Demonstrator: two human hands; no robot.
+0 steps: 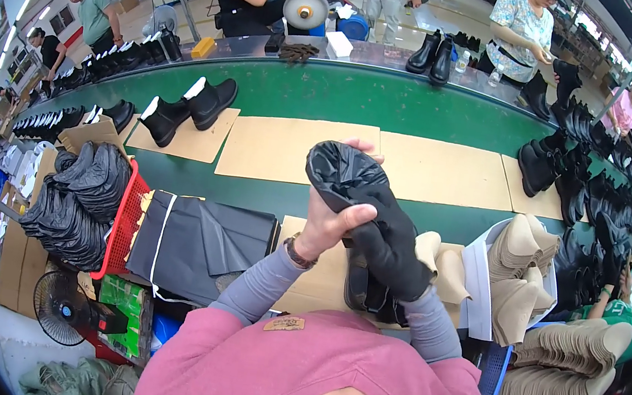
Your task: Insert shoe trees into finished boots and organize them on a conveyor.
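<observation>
Above the bench, my left hand point(320, 226) grips a black, shiny, crumpled boot lining point(346, 174). Its thumb lies across the near side, fingertips show behind the far rim, and the lining's round mouth faces up. My right hand point(399, 263) is covered in matte black, from the wrist up to the lining. Whether that is a glove or part of the lining I cannot tell, and its fingers are hidden. Under my right wrist, partly hidden, black footwear point(361, 282) rests on the bench next to beige foot-shaped inserts point(449, 271).
A red basket point(124, 221) of black linings and folded black sheets point(199, 246) are on the left. White box point(479, 285) with beige inserts stands right. Black boots point(188, 112) sit on cardboard point(298, 152) along the green bench point(305, 90). Several people work across it. A fan point(69, 309) stands lower left.
</observation>
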